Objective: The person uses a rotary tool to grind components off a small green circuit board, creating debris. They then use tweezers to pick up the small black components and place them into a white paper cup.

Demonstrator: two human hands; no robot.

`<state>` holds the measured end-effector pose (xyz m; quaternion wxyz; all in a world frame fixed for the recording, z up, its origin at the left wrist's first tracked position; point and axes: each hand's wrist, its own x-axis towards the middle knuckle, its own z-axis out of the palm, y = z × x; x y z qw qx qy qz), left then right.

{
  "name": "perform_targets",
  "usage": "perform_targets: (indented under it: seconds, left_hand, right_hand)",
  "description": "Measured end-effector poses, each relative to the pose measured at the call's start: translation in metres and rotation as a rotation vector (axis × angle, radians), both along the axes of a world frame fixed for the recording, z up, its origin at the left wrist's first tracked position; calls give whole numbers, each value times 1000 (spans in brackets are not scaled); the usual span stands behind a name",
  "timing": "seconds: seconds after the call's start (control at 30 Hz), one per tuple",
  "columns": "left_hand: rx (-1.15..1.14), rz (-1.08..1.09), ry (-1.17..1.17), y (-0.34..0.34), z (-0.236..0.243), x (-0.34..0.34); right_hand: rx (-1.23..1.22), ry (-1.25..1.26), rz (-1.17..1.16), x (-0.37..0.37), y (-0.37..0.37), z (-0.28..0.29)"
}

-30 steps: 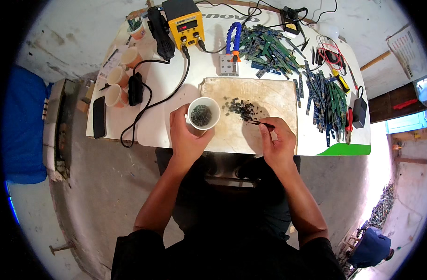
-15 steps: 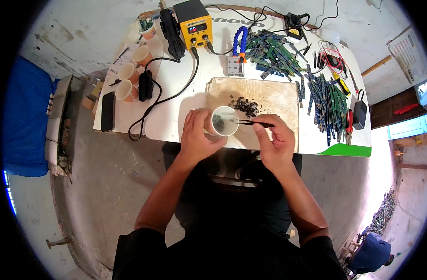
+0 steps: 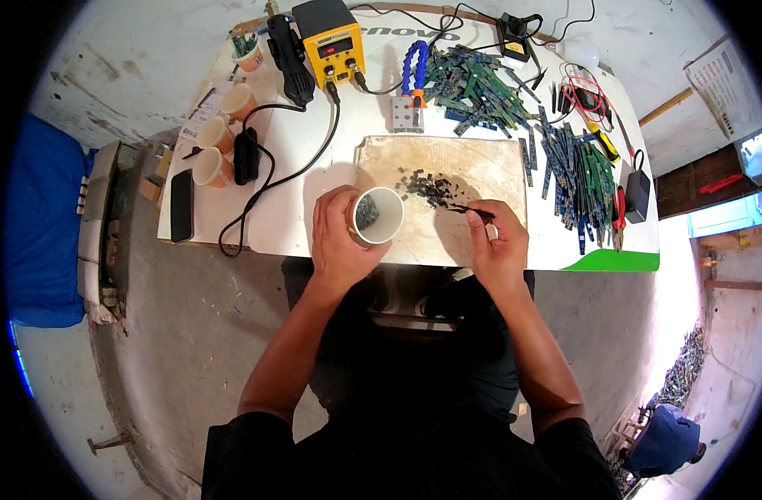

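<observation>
My left hand (image 3: 339, 237) is wrapped round a white paper cup (image 3: 388, 218), its mouth tilted up toward me. Small dark chips (image 3: 367, 212) lie inside the cup. Between the thumb and fingers of my right hand (image 3: 499, 246) is a pair of dark tweezers (image 3: 474, 212). The tweezers' tips reach the right side of a scattered heap of small black chips (image 3: 432, 189). That heap lies on a worn tan board (image 3: 489, 162) on the table. Whether the tips pinch a chip is too small to tell.
Beyond the board are a small metal block with a blue hose (image 3: 408, 115), a heap of circuit strips (image 3: 472, 87) and a yellow soldering station (image 3: 332, 52). More strips (image 3: 577, 179) and pliers (image 3: 619, 221) lie right. Cups (image 3: 212, 169) and a phone (image 3: 182, 206) stand left.
My right hand has taken the tweezers from the cup's mouth down to the chips on the board. The cup in my left hand has shifted slightly left. The whole view has shifted a little.
</observation>
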<state>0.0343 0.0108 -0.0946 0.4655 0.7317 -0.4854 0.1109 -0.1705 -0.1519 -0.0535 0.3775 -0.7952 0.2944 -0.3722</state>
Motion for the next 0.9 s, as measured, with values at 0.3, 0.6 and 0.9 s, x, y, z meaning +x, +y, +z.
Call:
perform_targets:
  seconds: [0.3,0.6,0.9]
  left_hand:
    - [15,1,-23,-1,7,-2]
    - [43,20,-32,1,6,-2]
    - [-6,17,-91,-2,7,-4]
  right_hand:
    - [22,36,-1,-1,-5,-6]
    - [-31,-4,-16,-1,-6,-6]
    - [8,-91,-12,6,-6,-16]
